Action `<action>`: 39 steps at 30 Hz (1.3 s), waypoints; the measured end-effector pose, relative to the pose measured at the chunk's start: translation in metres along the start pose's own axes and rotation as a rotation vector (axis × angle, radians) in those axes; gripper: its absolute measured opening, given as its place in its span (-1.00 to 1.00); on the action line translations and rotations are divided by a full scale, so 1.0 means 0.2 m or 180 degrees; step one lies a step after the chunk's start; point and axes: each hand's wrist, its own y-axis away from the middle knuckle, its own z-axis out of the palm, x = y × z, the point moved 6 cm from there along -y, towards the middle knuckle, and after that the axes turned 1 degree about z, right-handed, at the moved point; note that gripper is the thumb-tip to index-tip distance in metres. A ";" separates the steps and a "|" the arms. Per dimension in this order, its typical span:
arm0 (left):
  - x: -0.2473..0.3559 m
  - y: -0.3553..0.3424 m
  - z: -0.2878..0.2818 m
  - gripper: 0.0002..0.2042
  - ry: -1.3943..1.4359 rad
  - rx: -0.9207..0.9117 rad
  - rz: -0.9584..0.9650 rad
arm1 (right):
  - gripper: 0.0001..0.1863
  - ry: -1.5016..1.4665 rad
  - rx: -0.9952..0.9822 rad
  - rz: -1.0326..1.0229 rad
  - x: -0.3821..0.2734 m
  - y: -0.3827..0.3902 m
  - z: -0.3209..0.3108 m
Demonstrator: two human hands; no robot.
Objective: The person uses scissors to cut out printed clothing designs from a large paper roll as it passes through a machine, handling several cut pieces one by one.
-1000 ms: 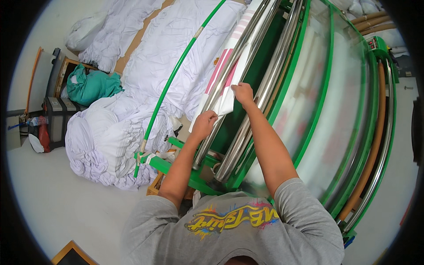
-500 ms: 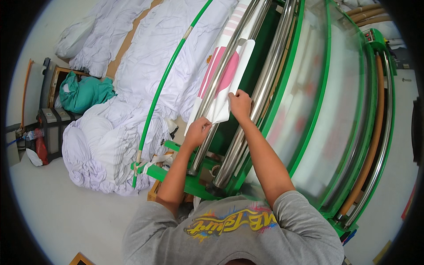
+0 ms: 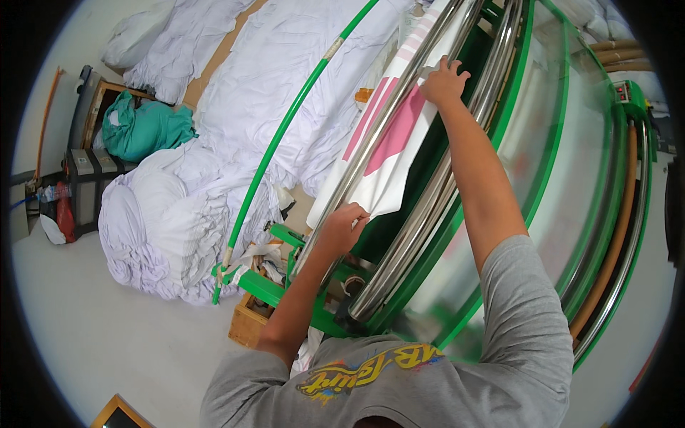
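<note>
A white sheet printed with pink shapes runs over the steel rollers of a green-framed machine, its loose near end hanging down. My left hand is closed, pinching the near corner of this sheet beside the front steel roller. Farther up, my right hand has its fingers spread, touching or just above the sheet's right edge near a second roller. Whether the sheet is paper or cloth I cannot tell.
Large heaps of white cloth lie left of the machine, behind a curved green bar. A green bundle rests at far left. Clear curved covers fill the machine's right side. A wooden box stands below its near end.
My right hand has let go of the sheet's near end and moved up and away along it, fingers opening. My left hand keeps its pinch. The whole view has shifted slightly.
</note>
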 end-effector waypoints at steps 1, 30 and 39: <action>0.01 0.00 0.01 -0.92 -0.0027 -0.0011 -0.0061 | -0.34 0.0126 -0.0077 0.0006 0.00 -0.04 0.02; 0.61 0.10 -0.03 -0.90 -0.0104 -0.0617 0.0484 | -0.01 -0.6174 -0.0722 -0.1091 0.02 2.18 0.53; 1.03 0.11 0.40 -0.77 -0.0029 -0.1176 0.0629 | -0.57 -0.6673 -0.0186 0.0856 0.41 2.71 0.62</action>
